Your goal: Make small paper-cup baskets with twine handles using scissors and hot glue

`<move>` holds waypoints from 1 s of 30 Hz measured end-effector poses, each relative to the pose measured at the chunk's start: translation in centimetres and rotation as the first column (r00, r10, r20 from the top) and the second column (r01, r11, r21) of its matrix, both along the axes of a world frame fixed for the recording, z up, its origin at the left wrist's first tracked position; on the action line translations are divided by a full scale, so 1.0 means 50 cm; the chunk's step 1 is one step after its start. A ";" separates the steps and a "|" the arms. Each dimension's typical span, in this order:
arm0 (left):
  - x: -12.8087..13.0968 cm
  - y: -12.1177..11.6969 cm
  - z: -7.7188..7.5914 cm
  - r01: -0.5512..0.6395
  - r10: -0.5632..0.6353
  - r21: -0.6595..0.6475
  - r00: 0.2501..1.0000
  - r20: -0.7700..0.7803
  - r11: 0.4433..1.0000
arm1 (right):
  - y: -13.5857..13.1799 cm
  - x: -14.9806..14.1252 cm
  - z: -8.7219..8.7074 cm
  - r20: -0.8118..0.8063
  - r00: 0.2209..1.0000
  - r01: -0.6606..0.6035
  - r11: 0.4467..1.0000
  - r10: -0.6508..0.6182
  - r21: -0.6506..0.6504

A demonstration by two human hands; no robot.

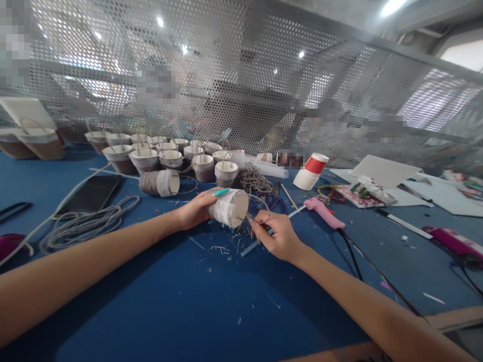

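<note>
Evidently, a small pale cup wrapped in whitish strips (223, 209) is tipped sideways above a blue tabletop (181, 306), its round cream end turned towards three o'clock. Taking that cup as the dial's centre, the left hand (196, 208) curls round it from nine o'clock, gripping its side. The right hand (278, 235), at four o'clock, has thumb and forefinger drawn together beside the round end; what they pinch is too small to tell. A narrow grey strip (249, 248) lies partly covered by that hand, while blue-handled scissors (278, 203) crowd in at three o'clock. Just beyond rests a pink glue gun (325, 213), its metal nozzle pointing back at the right hand, its black cable (352, 256) trailing towards four. A tangled heap of grey-brown cord (256, 178) sits at one, red and white stacked paper cups (311, 172) at two. Towards ten, a wrapped cup on its side (160, 183) lies before rows of upright cups with cord handles (171, 160); a black flat phone-like slab (90, 195) and a loose grey cord coil (88, 226) spread around nine
</note>
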State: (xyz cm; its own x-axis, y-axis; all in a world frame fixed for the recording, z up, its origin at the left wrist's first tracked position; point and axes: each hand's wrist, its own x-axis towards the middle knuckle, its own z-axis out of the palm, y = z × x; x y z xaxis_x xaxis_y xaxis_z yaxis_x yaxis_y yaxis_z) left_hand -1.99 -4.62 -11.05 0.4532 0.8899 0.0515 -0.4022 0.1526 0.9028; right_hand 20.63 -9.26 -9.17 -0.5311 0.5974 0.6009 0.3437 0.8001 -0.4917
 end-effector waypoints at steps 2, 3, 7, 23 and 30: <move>0.000 0.000 0.000 -0.005 0.005 -0.005 1.000 -0.006 1.000 | 0.002 -0.002 -0.002 -0.033 0.999 -0.012 0.999 0.014 0.040; 0.000 0.000 0.000 -0.004 0.004 -0.006 1.000 -0.011 1.000 | 0.002 -0.002 -0.003 -0.050 0.999 -0.018 0.999 0.020 0.050; 0.000 0.002 0.000 0.002 -0.002 -0.003 1.000 -0.022 1.000 | 0.003 -0.004 -0.007 -0.096 0.994 -0.042 0.998 0.048 0.054; 0.002 -0.002 0.007 -0.010 0.009 -0.011 0.999 -0.036 1.000 | 0.002 -0.007 -0.011 -0.109 0.994 0.016 0.996 -0.007 0.082; 0.000 -0.002 0.004 0.001 0.000 0.018 0.999 -0.042 1.000 | 0.003 -0.004 -0.008 -0.084 0.996 0.020 0.999 -0.017 0.038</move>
